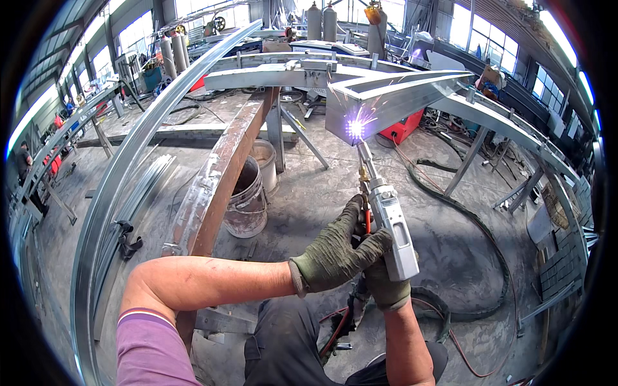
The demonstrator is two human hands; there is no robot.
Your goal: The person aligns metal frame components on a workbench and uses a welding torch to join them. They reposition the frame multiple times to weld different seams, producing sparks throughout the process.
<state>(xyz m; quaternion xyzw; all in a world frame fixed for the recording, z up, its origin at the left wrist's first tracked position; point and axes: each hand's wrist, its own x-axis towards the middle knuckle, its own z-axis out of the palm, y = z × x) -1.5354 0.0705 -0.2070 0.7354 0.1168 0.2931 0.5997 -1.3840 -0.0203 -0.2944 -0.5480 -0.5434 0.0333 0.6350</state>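
Observation:
A grey-white handheld welding gun [396, 231] points up and away from me, its tip against the near lower corner of a silver metal frame [386, 106]. Bright violet-white light and orange sparks burst from that corner. Beneath the gun body, my right hand [388, 291], in a dark green glove, is closed round its lower end, partly hidden by it. My left hand [335, 251], gloved alike, grips the gun's left side near a brass fitting and an orange-red tube; some of its fingertips are hidden.
A rusty beam [222, 174] and a long curved metal profile [138, 135] run along the left. Buckets [248, 206] stand beside the beam. Thick hoses [473, 215] loop over the floor at right. A red box [404, 127] sits behind the frame; gas cylinders [314, 24] stand farther back.

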